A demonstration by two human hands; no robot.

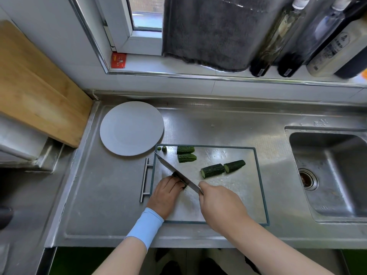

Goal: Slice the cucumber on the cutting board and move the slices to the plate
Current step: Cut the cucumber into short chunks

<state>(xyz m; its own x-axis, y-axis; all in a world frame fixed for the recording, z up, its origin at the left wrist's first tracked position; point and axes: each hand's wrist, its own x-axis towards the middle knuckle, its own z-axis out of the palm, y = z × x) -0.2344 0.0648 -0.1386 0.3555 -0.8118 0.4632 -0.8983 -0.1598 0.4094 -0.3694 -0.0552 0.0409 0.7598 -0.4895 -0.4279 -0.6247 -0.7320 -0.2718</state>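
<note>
**While the knife (174, 171) crossed it, a curled left hand (167, 192) pinned the cucumber piece (185, 185)**

Since a round piece would roll under a blade, the left hand's grip was curled down over the cucumber piece near the left edge of the cutting board (228, 205). Its fingertips were tucked back, seemingly to stay clear of the steel. The right hand (220, 203) had its grip wrapped round the knife's handle. The blade slanted across the piece, its tip toward the board's far left corner.

Four longer chunks waited uncut on the board. Two lay side by side along its far edge (185, 149), and two lay end to end near its middle (212, 170). Two small end stubs (161, 148) sat at the far left corner, probably set aside as trimmings.

The plate (131, 129) held no slices. It lay on the desk (111, 195) just beside that same corner, which kept the later transfer short. By my reading, the slicing was only at its start.
</note>
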